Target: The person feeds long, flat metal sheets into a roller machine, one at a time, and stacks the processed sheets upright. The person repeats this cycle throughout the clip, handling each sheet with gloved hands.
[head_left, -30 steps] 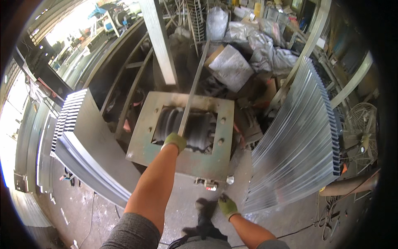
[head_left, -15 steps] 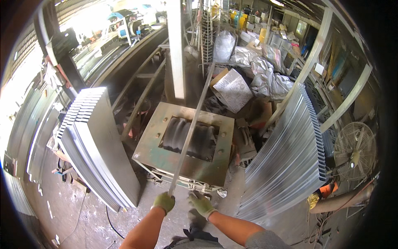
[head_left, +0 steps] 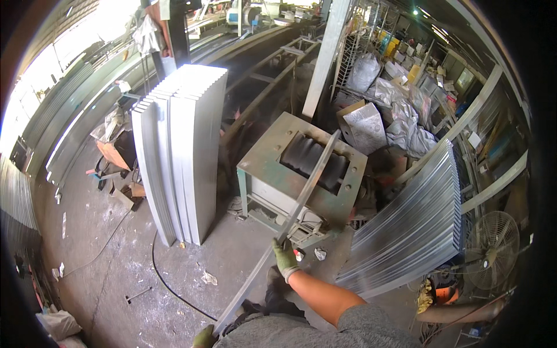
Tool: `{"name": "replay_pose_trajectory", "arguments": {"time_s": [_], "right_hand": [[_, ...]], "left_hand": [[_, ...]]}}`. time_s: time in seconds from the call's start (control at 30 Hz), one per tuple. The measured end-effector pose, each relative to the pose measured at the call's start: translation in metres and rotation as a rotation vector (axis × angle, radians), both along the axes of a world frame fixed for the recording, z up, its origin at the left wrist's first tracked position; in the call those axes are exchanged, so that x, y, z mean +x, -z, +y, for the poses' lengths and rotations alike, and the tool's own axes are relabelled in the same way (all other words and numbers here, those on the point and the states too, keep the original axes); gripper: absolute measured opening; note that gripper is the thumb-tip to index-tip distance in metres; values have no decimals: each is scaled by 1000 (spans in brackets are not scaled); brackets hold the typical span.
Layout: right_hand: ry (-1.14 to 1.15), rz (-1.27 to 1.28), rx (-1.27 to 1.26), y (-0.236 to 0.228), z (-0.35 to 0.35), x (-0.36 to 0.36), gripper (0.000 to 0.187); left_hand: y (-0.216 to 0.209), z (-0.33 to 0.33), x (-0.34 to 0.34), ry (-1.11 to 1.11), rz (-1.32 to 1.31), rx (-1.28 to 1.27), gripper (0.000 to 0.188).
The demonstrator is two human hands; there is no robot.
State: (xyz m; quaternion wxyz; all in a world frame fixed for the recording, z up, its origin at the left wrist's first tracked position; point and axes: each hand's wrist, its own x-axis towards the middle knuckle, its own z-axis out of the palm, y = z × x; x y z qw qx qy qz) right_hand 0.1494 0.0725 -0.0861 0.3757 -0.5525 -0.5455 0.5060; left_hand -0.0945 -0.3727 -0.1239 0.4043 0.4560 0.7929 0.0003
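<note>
The right hand (head_left: 285,260), in a green-and-yellow work glove, is curled tight around a long narrow metal strip (head_left: 290,217), gripping it about halfway along. The left hand (head_left: 204,337), also gloved, sits at the strip's near end at about 7 o'clock, right at the bottom edge of the view; it touches the strip, but I cannot tell whether its fingers are wrapped round it.

The strip runs on a slant from that low end up toward 1 o'clock, its far end lying over the dark ribbed opening of a green steel machine table (head_left: 264,153) in the middle of the room.

The floor (head_left: 104,255) is dusty grey concrete with scraps and a black cable (head_left: 168,287) snaking across it. At 10 o'clock from the table stands an upright stack of pale curved sheets (head_left: 185,151). At 4 o'clock a stack of corrugated sheets (head_left: 406,226) leans, and beyond it at the right edge is a pedestal fan (head_left: 492,249). Grey bags and boxes (head_left: 400,116) pile up behind the table at 1 o'clock.

The right forearm comes bare out of a grey sleeve (head_left: 354,325) at the bottom, reaching up and left.
</note>
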Motion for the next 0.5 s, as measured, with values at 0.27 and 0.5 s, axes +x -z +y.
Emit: {"name": "replay_pose_trajectory", "arguments": {"time_s": [0.27,0.5], "right_hand": [[-125,-106,-145,4,-92,-30,77],[198,-622,497,-17,52,-42,85]], "left_hand": [[-16,-90,-18,-290,-156,84,45],[-94,43,3,-188,-223,303,47]]}}
